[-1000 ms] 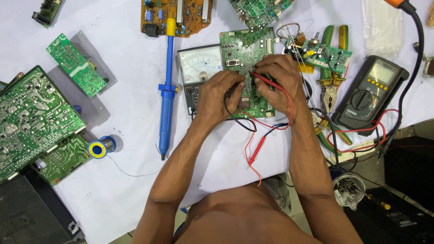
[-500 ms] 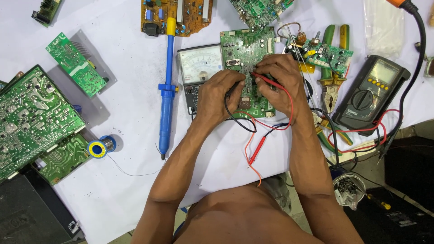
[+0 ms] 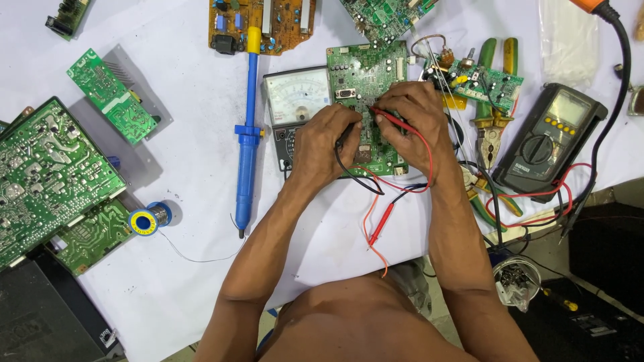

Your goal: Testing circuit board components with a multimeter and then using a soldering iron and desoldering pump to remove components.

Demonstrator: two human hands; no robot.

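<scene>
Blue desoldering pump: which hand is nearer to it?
Left. The left hand rests on the green board, just right of the pump. The right hand is farther right, holding a red probe.

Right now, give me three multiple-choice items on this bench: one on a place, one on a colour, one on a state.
1. Where does the blue desoldering pump lie?
A. Left of the analog meter
B. On the black digital multimeter
C. In the person's lap

2. What colour is the probe in the right hand?
A. Yellow
B. Red
C. Green

3. How is the green circuit board under the hands placed?
A. Held up in the air
B. Standing on edge
C. Lying flat, partly over the analog meter

Answers: 1 A, the pump lies just beside the meter's left edge. 2 B, a red probe crosses those fingers. 3 C, the board rests flat and covers the meter's right side.
</scene>
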